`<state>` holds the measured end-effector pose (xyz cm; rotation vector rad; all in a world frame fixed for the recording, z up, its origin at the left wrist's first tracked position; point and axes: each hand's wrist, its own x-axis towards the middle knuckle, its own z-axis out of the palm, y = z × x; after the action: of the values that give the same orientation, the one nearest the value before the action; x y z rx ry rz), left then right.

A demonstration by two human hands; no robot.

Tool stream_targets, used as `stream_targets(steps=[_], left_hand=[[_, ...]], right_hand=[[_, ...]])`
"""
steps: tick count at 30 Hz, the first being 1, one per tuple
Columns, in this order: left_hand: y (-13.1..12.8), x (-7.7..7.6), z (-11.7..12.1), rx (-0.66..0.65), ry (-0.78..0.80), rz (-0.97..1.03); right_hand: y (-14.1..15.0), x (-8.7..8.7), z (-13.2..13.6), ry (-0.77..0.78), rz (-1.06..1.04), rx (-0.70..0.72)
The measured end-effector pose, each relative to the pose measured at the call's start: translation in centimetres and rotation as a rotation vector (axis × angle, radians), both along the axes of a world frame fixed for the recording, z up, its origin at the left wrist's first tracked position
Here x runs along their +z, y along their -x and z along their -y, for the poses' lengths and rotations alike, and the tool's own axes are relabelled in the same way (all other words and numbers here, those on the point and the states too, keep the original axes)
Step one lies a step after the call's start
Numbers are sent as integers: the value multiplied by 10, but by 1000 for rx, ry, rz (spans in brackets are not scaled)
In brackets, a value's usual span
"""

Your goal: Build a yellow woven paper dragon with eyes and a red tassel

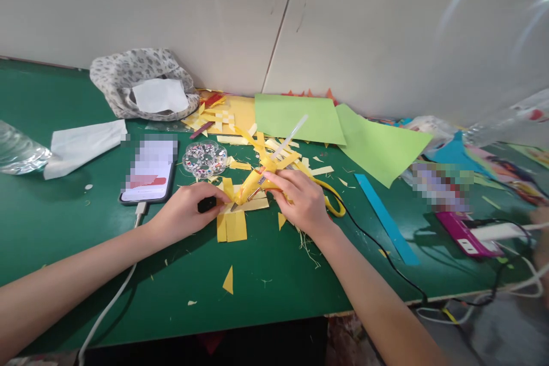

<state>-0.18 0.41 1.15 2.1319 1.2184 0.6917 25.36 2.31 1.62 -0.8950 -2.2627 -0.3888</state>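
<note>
My right hand (302, 200) is wrapped round a yellow hot glue gun (251, 184), with a clear glue stick (294, 134) poking up from its back end. Its nozzle points down and left, close to a cross-shaped piece of yellow paper strips (235, 227) on the table. At the left side of that piece, the thumb and fingertips of my left hand (184, 211) pinch a yellow strip (227, 187). Whether the nozzle touches the paper I cannot tell. Yellow-handled scissors (338, 206) lie partly hidden behind my right hand.
A phone (148, 171) on a white cable and a clear bead case (205, 159) stand left. Green sheets (295, 117), a blue strip (386, 217) and paper scraps lie around. The gun's black cord (373, 240) runs right, near a magenta box (465, 234). A cloth bag (107, 77) sits behind.
</note>
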Motion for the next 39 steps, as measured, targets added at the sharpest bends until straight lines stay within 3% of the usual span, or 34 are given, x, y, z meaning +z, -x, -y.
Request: stream_targets(steps=[5,14,30,39], left_hand=[[1,-2,0,-4,-4,8],[2,-5,2,24,43,132],[-7,-6,7,86,-70,-141],[-10,-5,10,91,-89,-176]], right_hand=[[0,0,1,40,-29,14],[-5,5,1,221,-324,-73],[-4,7,0,290,-360,-133],[-5,4,-4,285,-490,-276]])
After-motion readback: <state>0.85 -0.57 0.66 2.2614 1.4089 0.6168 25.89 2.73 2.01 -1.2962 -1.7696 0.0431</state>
